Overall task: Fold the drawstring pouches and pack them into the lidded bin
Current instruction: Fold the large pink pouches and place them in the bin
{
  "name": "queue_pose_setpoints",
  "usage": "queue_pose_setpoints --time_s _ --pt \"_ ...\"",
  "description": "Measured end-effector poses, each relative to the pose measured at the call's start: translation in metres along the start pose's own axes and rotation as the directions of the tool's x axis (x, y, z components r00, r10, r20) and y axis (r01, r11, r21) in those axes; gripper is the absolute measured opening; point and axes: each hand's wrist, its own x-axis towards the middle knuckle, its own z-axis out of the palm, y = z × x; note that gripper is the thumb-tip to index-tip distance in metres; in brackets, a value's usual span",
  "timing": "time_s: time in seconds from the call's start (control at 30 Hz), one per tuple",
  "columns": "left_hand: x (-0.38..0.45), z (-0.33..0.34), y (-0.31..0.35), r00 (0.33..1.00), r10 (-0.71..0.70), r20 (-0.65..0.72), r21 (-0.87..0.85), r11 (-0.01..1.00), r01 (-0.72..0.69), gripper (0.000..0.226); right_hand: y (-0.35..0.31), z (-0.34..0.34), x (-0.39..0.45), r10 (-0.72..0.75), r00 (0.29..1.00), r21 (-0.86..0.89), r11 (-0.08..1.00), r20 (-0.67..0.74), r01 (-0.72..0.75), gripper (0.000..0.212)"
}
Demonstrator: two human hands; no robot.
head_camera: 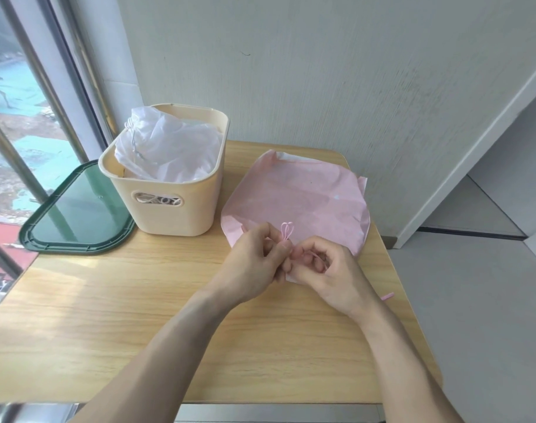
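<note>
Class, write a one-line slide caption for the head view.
Both hands pinch the pink pouch's drawstring beside the open bin.

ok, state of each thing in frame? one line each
bin: open, lid off
white pouch: in bin, unfolded, bulging above rim
green lid: flat on table, left of bin
pink pouch: spread flat on table
pink drawstring: looped, pinched
left hand: pinching drawstring
right hand: curled on drawstring

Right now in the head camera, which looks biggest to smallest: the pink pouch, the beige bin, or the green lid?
1. Pink pouch and beige bin: too alike to rank.
2. Green lid: slightly smaller, partly hidden behind the bin.
</note>
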Motion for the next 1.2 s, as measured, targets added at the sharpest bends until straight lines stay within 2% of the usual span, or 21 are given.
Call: queue_pose_setpoints --time_s 0.07,0.17,0.47,0.57,0.63,0.7,0.77,0.93,1.07,1.2 --pt "-0.001 -0.001 0.0 1.0 0.027 0.006 0.036 0.999 -0.027 0.017 0.004 0.003 0.001 -0.059 0.996 -0.111 0.993 -0.074 0.05 0.022" --pt "-0.002 0.0 0.002 0.998 0.046 0.034 0.06 0.997 -0.048 0.015 0.006 0.004 0.0 -0.093 0.983 -0.247 0.968 -0.157 0.052 0.019" --pt "-0.002 -0.008 0.003 0.996 0.083 0.045 0.054 0.995 -0.085 0.019 0.002 0.009 0.0 -0.127 0.982 -0.269 0.959 -0.14 0.086 0.024" --pt "-0.002 -0.006 0.001 0.991 0.127 -0.037 0.054 0.991 -0.125 0.014 0.0 0.012 0.001 -0.114 0.981 -0.248 0.966 -0.157 0.073 0.019" --pt "-0.001 -0.002 -0.002 0.975 0.181 -0.128 0.153 0.975 -0.161 0.01 -0.001 0.015 0.002 -0.114 0.977 -0.237 0.969 -0.178 0.07 0.023" --pt "0.0 0.0 -0.004 0.941 0.269 -0.205 0.297 0.933 -0.202 0.01 -0.002 0.018 0.002 -0.107 0.977 -0.215 0.974 -0.184 0.066 0.016" --pt "0.002 -0.001 -0.004 0.926 0.309 -0.218 0.339 0.913 -0.225 0.009 0.0 0.018 0.003 -0.075 0.985 -0.207 0.977 -0.153 0.042 0.021" --pt "0.001 -0.001 -0.002 0.954 0.242 -0.177 0.35 0.921 -0.169 0.011 0.005 0.013 0.006 0.04 0.999 -0.223 0.974 -0.032 -0.047 0.021" --pt "0.002 -0.004 -0.001 0.963 0.175 -0.204 0.335 0.937 -0.099 0.014 0.009 0.016 0.006 0.052 0.997 -0.221 0.973 -0.064 -0.065 0.016" --pt "0.002 -0.009 -0.001 0.972 0.133 -0.193 0.349 0.935 -0.059 0.015 0.01 0.02 0.006 -0.012 0.986 -0.226 0.974 -0.164 -0.025 0.012"
